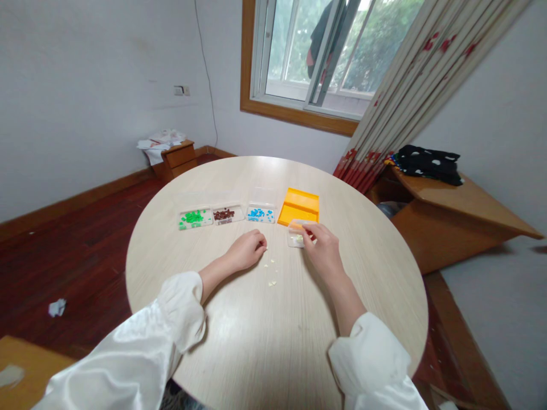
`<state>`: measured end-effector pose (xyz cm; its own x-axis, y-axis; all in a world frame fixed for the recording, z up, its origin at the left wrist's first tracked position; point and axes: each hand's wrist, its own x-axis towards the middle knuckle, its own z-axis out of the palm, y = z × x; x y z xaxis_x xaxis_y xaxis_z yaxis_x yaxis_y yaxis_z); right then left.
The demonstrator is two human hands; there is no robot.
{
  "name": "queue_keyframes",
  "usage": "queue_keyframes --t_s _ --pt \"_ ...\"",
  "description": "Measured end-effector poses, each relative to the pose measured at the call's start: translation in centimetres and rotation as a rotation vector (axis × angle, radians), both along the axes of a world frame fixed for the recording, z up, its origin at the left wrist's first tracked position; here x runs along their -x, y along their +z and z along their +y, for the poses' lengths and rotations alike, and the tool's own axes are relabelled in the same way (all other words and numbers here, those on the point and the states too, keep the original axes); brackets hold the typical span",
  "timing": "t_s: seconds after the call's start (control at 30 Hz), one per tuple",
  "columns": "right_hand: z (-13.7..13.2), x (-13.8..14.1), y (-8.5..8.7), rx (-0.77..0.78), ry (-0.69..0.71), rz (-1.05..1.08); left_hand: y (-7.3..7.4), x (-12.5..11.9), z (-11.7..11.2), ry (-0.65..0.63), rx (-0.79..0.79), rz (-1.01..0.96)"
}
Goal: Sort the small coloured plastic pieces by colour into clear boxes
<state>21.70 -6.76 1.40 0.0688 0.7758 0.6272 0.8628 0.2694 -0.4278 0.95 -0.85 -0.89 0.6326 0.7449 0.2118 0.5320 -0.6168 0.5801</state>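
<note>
Loose pale pieces (272, 283) on counter (256, 353): probably light, stiff; pinch by edges. Left grip (247, 250): fingers together, one piece at tips. Right grip (323, 247) at clear box (292, 242); cannot tell whether clamped. Box likely thin, slippery, brittle; take by side walls.

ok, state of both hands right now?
Left hand: curled, a pale piece at its tip; grip can't be told.
Right hand: partly closed at the clear box; grip can't be told.
</note>
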Motion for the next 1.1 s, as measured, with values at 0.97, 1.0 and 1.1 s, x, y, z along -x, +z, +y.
queue_keyframes --t_s 0.97,1.0,1.1 --pt "-0.2 2.4 -0.3 0.052 0.221 0.053 1.1 -1.0 -0.7 0.049 0.389 -0.389" --pt "-0.2 1.8 -0.3 0.028 0.167 0.057 1.1 -1.0 -0.6 0.066 0.382 -0.383" --pt "0.2 0.2 -0.3 0.02 0.005 0.06 1.0 -1.1 -0.5 0.109 0.355 -0.358"
